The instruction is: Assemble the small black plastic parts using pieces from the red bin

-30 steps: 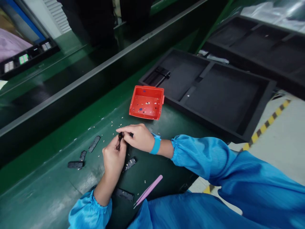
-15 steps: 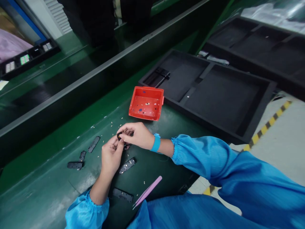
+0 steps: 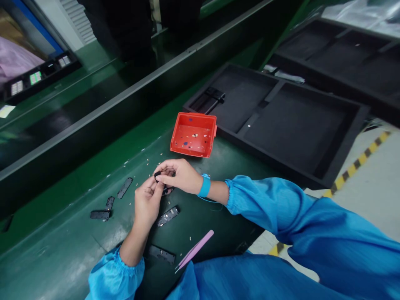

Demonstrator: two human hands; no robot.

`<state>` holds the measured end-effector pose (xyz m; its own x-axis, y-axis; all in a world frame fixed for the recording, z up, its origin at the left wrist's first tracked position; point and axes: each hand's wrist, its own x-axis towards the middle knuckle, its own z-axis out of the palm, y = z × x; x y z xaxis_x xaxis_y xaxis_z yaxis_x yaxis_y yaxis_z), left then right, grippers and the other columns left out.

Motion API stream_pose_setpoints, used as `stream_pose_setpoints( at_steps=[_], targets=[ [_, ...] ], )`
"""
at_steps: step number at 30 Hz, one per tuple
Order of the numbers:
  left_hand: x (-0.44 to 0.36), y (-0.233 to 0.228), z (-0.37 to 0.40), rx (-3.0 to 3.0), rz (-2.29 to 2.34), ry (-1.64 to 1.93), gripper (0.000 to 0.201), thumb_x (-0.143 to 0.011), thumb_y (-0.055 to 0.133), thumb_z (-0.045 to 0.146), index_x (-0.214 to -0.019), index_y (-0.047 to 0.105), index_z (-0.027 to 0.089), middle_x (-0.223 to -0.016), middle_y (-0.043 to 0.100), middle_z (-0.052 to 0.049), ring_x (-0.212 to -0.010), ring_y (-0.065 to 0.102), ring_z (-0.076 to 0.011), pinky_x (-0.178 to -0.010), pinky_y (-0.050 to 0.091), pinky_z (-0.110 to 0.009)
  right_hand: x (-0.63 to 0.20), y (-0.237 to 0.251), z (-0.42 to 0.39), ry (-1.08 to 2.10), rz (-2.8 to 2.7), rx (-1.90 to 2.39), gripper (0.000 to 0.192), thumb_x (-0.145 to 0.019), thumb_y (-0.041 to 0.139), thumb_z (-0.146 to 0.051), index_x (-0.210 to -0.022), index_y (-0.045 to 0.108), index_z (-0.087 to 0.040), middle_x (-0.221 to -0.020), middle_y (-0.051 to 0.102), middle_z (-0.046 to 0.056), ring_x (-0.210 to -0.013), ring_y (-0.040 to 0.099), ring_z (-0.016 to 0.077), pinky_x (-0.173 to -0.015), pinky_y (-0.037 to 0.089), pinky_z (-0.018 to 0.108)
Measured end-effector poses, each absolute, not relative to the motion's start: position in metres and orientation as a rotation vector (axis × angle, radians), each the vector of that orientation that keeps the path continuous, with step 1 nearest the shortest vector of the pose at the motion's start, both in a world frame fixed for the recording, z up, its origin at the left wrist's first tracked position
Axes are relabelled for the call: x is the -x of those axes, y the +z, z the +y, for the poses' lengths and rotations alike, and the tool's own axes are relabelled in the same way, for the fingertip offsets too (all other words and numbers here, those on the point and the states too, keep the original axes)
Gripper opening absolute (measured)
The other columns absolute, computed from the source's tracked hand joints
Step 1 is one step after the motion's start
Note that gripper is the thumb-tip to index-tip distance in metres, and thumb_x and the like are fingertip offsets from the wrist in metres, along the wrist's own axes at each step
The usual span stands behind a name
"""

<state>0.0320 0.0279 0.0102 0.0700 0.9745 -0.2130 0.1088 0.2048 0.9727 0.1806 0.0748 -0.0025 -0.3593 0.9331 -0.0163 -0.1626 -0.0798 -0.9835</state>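
Small black plastic part [image 3: 158,175]: pinched betw. fingertips of left hand [image 3: 146,202] & right hand [image 3: 179,177], both closed on it, just above green counter [image 3: 62,250]; risk: slip → lost among loose black strips [image 3: 168,215] below hands.

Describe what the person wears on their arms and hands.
Both hands, left hand and right hand, are bare, no gloves. Both arms wear loose, shiny blue sleeves with gathered elastic cuffs. The right wrist carries a light blue wristband, with a thin cord trailing from it.
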Motion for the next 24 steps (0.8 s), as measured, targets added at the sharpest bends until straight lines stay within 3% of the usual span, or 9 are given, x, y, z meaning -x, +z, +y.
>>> stream_pose_setpoints(
  at_steps=[9,13,17,21,24],
  targets=[
    [-0.029,0.013,0.026,-1.36,1.348,0.869,0.032,-0.093,0.062,0.039,-0.114,0.073,0.017,-0.093,0.078,-0.003,-0.078,0.071,-0.0185,-0.074,0.057,-0.028,-0.181,0.0,0.077,1.879,-1.095,0.891,0.017,-0.074,0.074,-0.025,-0.082,0.063,-0.015,-0.066,0.064,-0.003,-0.055,0.062,0.0108,-0.051,0.057,0.026],
    [-0.027,0.014,0.027,-1.385,1.372,0.903,0.026,-0.089,0.067,0.035,-0.105,0.077,0.017,-0.099,0.079,-0.006,-0.087,0.072,-0.0204,-0.08,0.055,-0.028,-0.18,0.004,0.074,1.693,-1.244,0.941,0.013,-0.072,0.068,-0.011,-0.082,0.061,-0.016,-0.07,0.062,-0.004,-0.062,0.06,0.0084,-0.063,0.056,0.024],
    [-0.029,0.012,0.027,-1.047,1.242,1.002,0.037,-0.085,0.073,0.04,-0.116,0.073,0.019,-0.112,0.077,-0.01,-0.1,0.073,-0.0232,-0.085,0.059,-0.033,-0.183,0.007,0.069,1.57,-1.409,0.938,0.019,-0.079,0.067,-0.014,-0.098,0.065,-0.016,-0.087,0.067,0.0,-0.074,0.063,0.0103,-0.072,0.057,0.027],
    [-0.03,0.011,0.029,-0.835,1.244,1.074,0.036,-0.078,0.082,0.039,-0.107,0.075,0.019,-0.105,0.077,-0.007,-0.092,0.074,-0.0193,-0.078,0.061,-0.028,-0.187,0.007,0.065,1.35,-1.538,0.933,0.026,-0.085,0.067,-0.019,-0.111,0.065,-0.016,-0.1,0.07,0.004,-0.085,0.067,0.013,-0.08,0.058,0.03],
    [-0.03,0.013,0.03,-0.793,1.306,1.139,0.03,-0.074,0.085,0.037,-0.094,0.076,0.018,-0.091,0.077,-0.003,-0.08,0.074,-0.0153,-0.074,0.063,-0.026,-0.188,0.007,0.061,1.055,-1.696,0.964,0.022,-0.089,0.067,-0.023,-0.109,0.067,-0.016,-0.099,0.067,0.005,-0.08,0.065,0.0131,-0.075,0.057,0.029]
  ],
)
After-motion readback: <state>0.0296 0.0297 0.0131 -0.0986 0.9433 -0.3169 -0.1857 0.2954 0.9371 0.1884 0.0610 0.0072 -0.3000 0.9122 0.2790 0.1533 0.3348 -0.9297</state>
